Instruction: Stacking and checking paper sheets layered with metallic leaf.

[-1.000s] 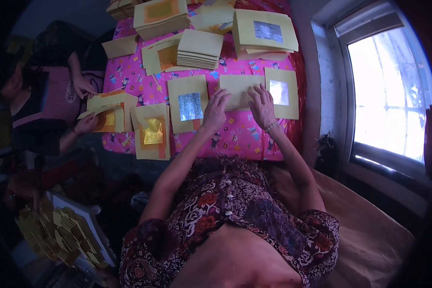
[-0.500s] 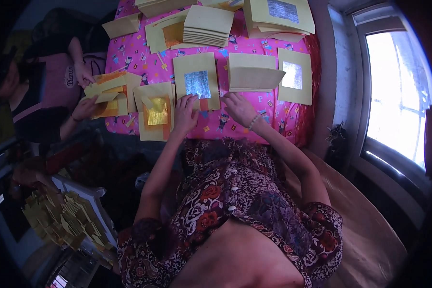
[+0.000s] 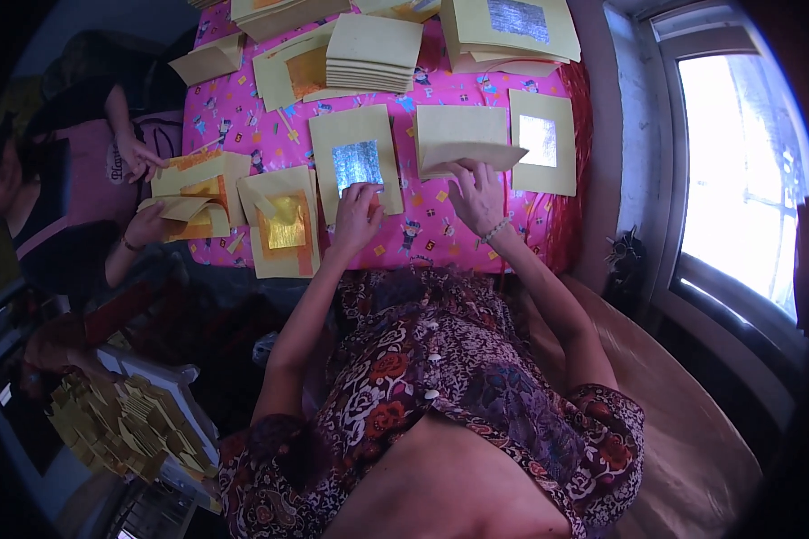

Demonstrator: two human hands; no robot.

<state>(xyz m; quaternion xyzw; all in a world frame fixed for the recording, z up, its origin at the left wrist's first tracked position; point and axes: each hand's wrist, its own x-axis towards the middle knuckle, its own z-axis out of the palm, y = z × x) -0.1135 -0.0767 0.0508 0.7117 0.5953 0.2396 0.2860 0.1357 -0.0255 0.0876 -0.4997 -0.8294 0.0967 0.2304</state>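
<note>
A yellow joss paper sheet (image 3: 326,148) with a silver foil square (image 3: 357,165) lies in front of me. My left hand (image 3: 360,222) rests on its lower part, fingertips at the foil's bottom edge. To the right is a stack of folded yellow paper (image 3: 460,126), its front flap raised along the near side. My right hand (image 3: 478,196) touches that flap's near edge, fingers spread and thumb apart below. A gold-foil joss paper sheet (image 3: 283,223) lies left of my left hand. Another silver-foil sheet (image 3: 538,142) is right of the stack.
A pink patterned cloth (image 3: 411,216) covers the table. Paper stacks (image 3: 373,54) stand at the back, with a larger pile (image 3: 512,49) back right. At left, a co-worker's hands (image 3: 141,154) handle gold-foil sheets (image 3: 198,184). More yellow papers (image 3: 135,422) sit lower left; a window (image 3: 737,180) is at right.
My right hand has moved right, from beside the silver-foil sheet to the folded stack's near edge. My left hand stays on the sheet. The view has shifted slightly.
</note>
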